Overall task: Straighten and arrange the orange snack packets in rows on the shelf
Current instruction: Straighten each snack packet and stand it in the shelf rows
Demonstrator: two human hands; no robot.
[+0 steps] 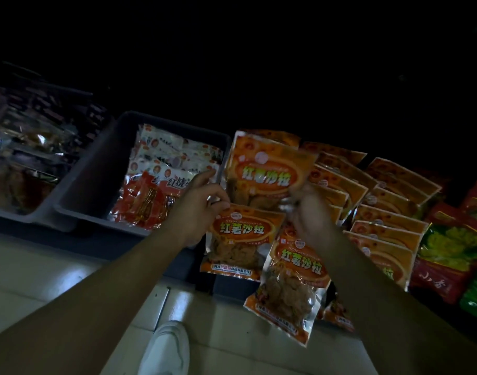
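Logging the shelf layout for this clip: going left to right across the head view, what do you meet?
Dim bin, grey tray, left hand pinching an orange packet, right hand, orange packet rows, red and green packets.

Single head-worn wide-angle view, facing forward and steeply down, close above the shelf (96, 240), shelf crossing mid-frame at a slant, tiled floor (42, 272) and white shoe (167, 347) below, upper part dark.

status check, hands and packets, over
Left hand pinches front packet at its top edge. Right hand, blurred, holds raised packet. Third packet dangles off the front. Grey tray close at left.
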